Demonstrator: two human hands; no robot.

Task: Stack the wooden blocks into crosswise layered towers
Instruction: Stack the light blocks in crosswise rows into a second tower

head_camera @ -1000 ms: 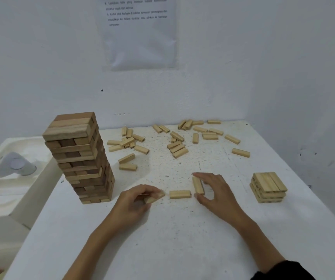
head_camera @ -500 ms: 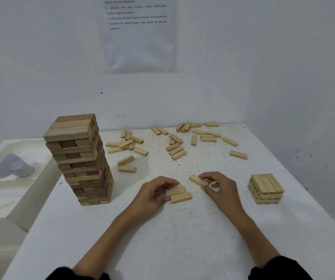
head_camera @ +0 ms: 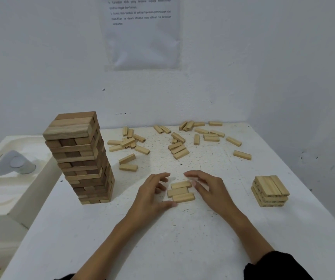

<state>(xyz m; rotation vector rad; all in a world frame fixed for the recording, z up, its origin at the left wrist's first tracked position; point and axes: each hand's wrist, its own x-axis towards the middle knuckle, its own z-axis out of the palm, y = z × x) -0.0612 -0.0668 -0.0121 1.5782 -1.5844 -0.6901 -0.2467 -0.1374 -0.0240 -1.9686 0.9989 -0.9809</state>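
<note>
Three light wooden blocks (head_camera: 180, 191) lie flat side by side on the white table (head_camera: 182, 235), forming one row. My left hand (head_camera: 152, 193) sits at their left end, fingers loosely spread, touching the row's edge. My right hand (head_camera: 209, 188) sits at the right end with straight fingers against the far block. Neither hand grips a block. A tall tower (head_camera: 82, 158) of darker blocks stands at the left. A short stack (head_camera: 270, 190) of light blocks stands at the right.
Several loose light blocks (head_camera: 177, 146) are scattered across the back of the table near the wall. A white moulded tray (head_camera: 11, 174) with a pale plastic piece sits beside the table's left edge. The table's right edge runs close to the short stack.
Both hands brought single blocks inward to the middle block; the three now lie together as one row. The hands have let go and flank the row.
</note>
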